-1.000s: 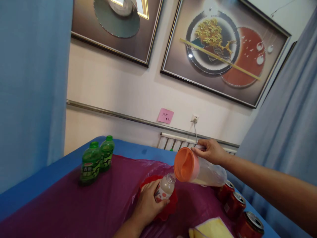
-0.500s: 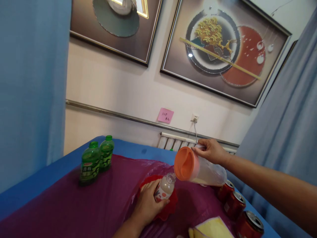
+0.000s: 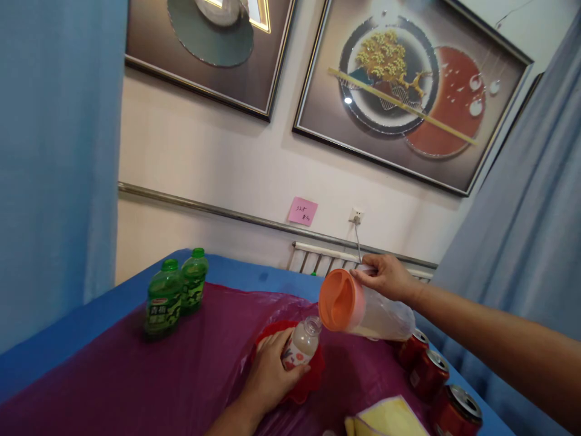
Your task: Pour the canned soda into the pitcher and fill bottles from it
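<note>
My left hand (image 3: 271,369) is wrapped round a small clear bottle (image 3: 301,346) with a patterned label, its open mouth tilted up to the right. Under the bottle lies a red scalloped dish (image 3: 313,378). My right hand (image 3: 385,276) grips the handle of a translucent pitcher (image 3: 380,313) with an orange lid (image 3: 339,301). The pitcher is tipped nearly on its side, its lid end close beside the bottle's mouth. Pale liquid shows inside the pitcher; whether any stream leaves it is too small to tell.
Two green bottles (image 3: 163,303) stand on the purple cover (image 3: 181,375) at the left. Several red cans (image 3: 429,374) line the right edge, near a yellow cloth (image 3: 388,418). Behind the table are a radiator (image 3: 324,259) and a metal rail (image 3: 204,210).
</note>
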The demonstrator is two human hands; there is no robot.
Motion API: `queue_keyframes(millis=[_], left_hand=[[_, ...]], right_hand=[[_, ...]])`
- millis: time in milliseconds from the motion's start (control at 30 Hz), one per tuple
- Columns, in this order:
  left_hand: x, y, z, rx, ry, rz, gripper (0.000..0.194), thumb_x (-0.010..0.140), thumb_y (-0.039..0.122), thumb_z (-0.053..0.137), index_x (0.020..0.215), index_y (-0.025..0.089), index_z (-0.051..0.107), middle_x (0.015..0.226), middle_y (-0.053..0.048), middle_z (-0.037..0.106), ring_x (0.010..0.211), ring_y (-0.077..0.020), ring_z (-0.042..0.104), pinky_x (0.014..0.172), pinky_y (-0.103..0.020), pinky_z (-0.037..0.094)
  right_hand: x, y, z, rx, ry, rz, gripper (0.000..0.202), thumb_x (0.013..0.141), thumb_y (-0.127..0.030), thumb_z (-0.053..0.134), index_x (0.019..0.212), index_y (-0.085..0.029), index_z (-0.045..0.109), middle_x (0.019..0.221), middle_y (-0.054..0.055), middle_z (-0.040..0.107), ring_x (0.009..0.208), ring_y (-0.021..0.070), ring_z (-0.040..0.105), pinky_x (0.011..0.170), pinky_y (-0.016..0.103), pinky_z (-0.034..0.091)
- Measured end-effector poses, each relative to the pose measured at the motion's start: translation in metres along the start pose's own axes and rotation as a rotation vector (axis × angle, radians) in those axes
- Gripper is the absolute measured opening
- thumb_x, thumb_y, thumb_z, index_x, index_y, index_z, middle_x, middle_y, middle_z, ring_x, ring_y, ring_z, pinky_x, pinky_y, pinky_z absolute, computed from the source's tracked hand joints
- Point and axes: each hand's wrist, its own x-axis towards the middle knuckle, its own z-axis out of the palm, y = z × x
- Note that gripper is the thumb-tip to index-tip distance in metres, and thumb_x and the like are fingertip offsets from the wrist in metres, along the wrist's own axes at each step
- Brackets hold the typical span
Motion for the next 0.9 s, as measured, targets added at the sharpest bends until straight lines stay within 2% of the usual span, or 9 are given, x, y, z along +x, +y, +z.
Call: queue_keyframes(millis=[900], left_hand=[[0.0,0.0006,-0.0003,-0.01,0.003,0.001,0.069,0.063,0.019,0.084,0.129,0.027,0.066,0.128,-0.005,0.072,0.122,-0.0288,0.061,0.11,-0.042,0.04]], right_hand=[[-0.0013,-0.0002,0.0007,0.005,0.007,-0.015,0.047,0.082,-0.056,0.058,0.057,-0.024,0.035,0.051,-0.005,0.037,0.051,0.0107,0.034,0.049,0.026,0.022]])
